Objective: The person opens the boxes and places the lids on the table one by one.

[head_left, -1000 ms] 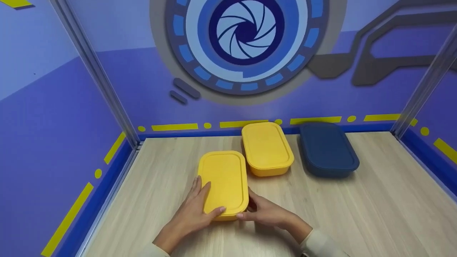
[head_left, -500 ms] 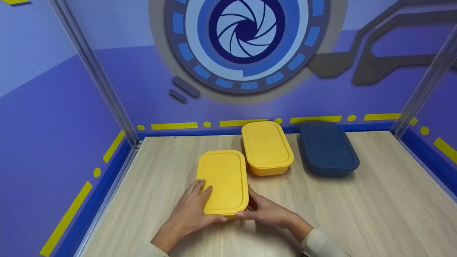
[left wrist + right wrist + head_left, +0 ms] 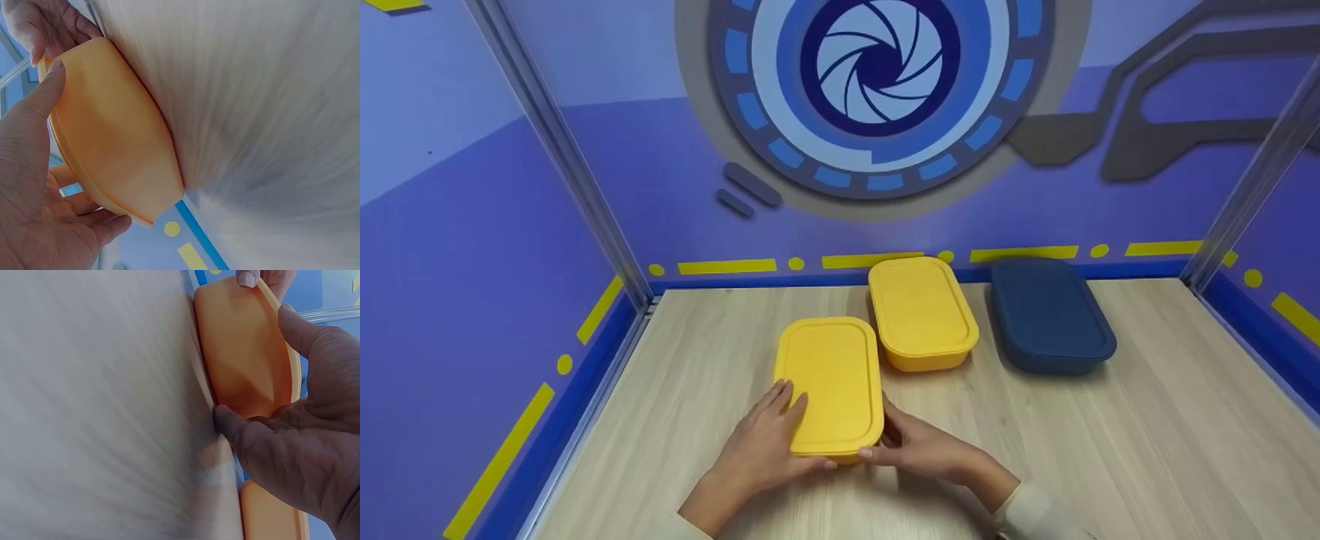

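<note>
A yellow lidded lunch box (image 3: 832, 390) sits flat on the wooden table, lid on. My left hand (image 3: 757, 450) holds its left and near edges: the fingers lie over the lid's left rim and the thumb is at the near edge. On the near right corner, my right hand (image 3: 930, 446) has its thumb at the lid rim and its fingers along the right side. In the left wrist view the box's side wall (image 3: 112, 124) shows under the lid rim. The right wrist view shows the right hand (image 3: 309, 444) around the corner, one fingertip low near the table.
A second yellow lunch box (image 3: 922, 307) stands just behind and to the right. Beyond it, farther right, is a dark blue lunch box (image 3: 1050, 311). Patterned blue-purple wall panels (image 3: 607, 180) enclose the wooden table (image 3: 1170, 405) at the back and sides.
The left hand's thumb has slid off the top of the lid to the near edge, and its fingers have shifted slightly nearer. The right hand and the boxes stay put.
</note>
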